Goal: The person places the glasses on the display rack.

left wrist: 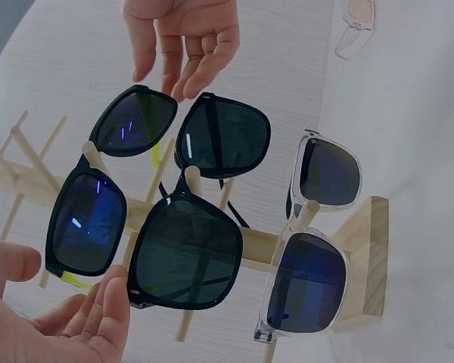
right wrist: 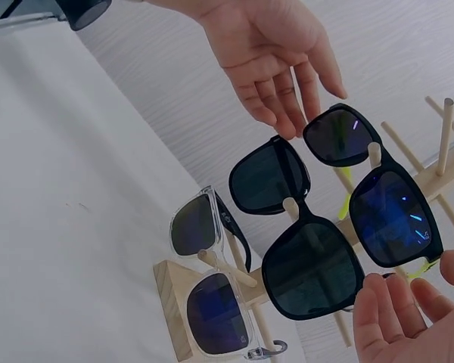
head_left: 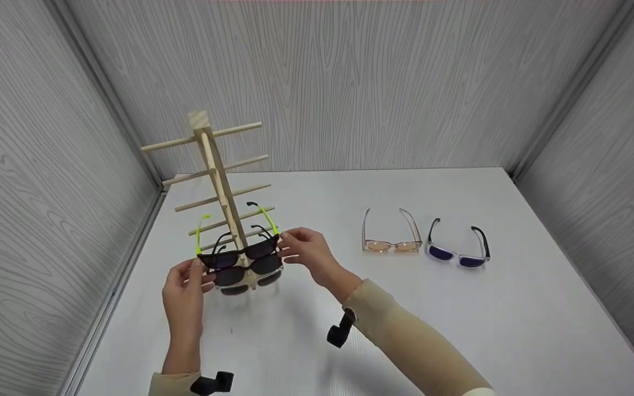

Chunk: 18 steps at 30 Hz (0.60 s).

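Note:
Black-fronted sunglasses with yellow-green temples (head_left: pixel 221 260) sit at a peg of a wooden display rack (head_left: pixel 220 181), the peg's tip showing at the nose bridge. My left hand (head_left: pixel 182 291) holds their left hinge loosely between thumb and fingers. At the opposite hinge my right hand (head_left: pixel 311 256) holds the frame likewise, thumb against the corner. Directly below hang black sunglasses (left wrist: pixel 185 253), then clear-framed sunglasses (right wrist: pixel 219 314) nearest the rack's base. Both wrist views show the lenses from the front; the fingertips behind the temples are partly hidden.
Clear glasses with orange-tinted lenses (head_left: pixel 391 246) stand on the white table (head_left: pixel 383 319), temples unfolded. To their right lie clear-framed sunglasses with dark temples (head_left: pixel 460 258). Bare upper pegs (head_left: pixel 238 129) stick out of the rack. Grey wood-grain walls (head_left: pixel 350 82) enclose the table.

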Tool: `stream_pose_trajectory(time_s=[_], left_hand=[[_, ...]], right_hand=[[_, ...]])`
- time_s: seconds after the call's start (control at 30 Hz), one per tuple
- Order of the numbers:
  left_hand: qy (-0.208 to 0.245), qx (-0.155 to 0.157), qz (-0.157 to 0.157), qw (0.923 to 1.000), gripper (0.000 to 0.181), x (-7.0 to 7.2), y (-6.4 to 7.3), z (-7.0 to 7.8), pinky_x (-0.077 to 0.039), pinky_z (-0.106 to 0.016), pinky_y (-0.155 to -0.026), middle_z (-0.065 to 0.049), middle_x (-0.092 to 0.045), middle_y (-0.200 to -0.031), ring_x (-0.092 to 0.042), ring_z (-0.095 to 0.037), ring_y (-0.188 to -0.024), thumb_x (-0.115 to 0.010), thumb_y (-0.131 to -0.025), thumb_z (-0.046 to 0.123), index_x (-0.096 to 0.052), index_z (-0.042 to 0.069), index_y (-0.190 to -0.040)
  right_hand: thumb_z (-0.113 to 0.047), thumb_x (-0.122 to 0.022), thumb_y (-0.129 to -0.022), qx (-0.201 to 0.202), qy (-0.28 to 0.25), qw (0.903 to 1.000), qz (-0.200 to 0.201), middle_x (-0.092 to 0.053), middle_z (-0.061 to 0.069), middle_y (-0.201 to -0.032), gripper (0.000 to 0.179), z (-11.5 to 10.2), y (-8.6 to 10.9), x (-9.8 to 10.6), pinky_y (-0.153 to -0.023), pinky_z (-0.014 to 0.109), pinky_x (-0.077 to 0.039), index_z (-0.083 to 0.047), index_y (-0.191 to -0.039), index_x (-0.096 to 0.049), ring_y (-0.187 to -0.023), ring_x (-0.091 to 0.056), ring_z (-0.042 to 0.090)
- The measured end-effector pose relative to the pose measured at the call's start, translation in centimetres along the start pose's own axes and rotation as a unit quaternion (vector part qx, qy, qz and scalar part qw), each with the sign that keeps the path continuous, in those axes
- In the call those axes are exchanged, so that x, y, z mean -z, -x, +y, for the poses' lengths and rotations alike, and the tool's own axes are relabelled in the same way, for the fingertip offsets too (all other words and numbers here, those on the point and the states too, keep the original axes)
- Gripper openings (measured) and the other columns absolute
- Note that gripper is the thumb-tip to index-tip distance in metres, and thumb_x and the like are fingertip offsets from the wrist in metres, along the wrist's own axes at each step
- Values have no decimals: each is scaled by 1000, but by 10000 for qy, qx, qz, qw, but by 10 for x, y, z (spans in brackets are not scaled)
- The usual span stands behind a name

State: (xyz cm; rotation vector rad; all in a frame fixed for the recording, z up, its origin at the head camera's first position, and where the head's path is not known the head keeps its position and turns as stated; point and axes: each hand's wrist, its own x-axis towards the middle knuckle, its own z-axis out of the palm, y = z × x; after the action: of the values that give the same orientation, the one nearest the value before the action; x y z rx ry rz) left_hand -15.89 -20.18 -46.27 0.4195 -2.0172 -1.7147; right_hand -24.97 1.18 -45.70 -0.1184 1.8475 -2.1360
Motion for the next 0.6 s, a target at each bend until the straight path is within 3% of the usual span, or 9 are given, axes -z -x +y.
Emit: stream_pose_trajectory(time_s=[0.37, 0.6], left_hand=[[73, -80, 90, 9999, 39, -3, 15, -10, -52, -21, -64, -15, -63, -99, -64, -24, -80, -51, -96, 31, -54, -3, -115], [73, 269, -45, 9996, 37, -11, 24, -19, -52, -23, -64, -14, -63, -98, -63, -21, -80, -50, -96, 33, -55, 0, -112]], right_hand=[[-23, -62, -91, -99, 108, 9999, 4, -62, 19, -104, 27, 11, 8, 14, -76, 36, -53, -2, -108, -60, -91, -64, 29], [-21, -61, -91, -248, 79, 9997, 11, -63, 16, -100, 28, 19, 13, 22, -76, 37, -53, 0, -109, -59, -87, -65, 26]])
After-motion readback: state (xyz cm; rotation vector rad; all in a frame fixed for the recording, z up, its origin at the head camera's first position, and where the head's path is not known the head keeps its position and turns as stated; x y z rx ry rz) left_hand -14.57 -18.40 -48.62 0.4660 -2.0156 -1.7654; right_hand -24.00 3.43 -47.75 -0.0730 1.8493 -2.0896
